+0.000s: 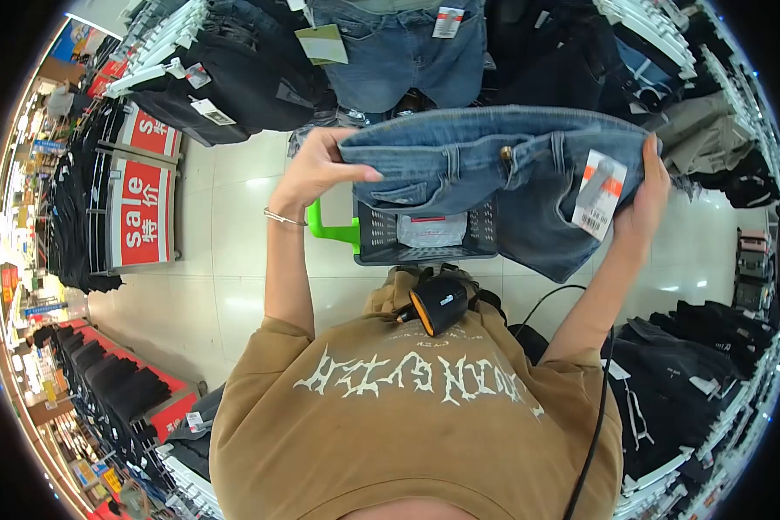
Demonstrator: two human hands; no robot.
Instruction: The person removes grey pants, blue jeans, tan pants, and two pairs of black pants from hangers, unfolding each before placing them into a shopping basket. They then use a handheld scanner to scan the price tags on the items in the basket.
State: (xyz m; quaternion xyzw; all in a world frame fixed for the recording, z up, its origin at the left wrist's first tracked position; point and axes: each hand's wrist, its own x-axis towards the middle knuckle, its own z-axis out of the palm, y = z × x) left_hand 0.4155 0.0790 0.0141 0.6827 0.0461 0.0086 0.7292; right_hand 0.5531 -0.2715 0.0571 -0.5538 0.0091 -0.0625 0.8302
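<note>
Blue denim jeans are stretched out by the waistband between my two hands. My left hand pinches the waistband's left end, its thumb in front of the denim. At the right end my right hand grips the waistband from the side. A white and orange price tag hangs on the front of the jeans near my right hand. Below the denim, partly covered by it, is a dark basket with a green handle, holding a white package.
More jeans and dark trousers hang on racks ahead. Red sale signs stand at the left. Dark clothes hang at the lower right. A black and orange device and a cable lie against my body.
</note>
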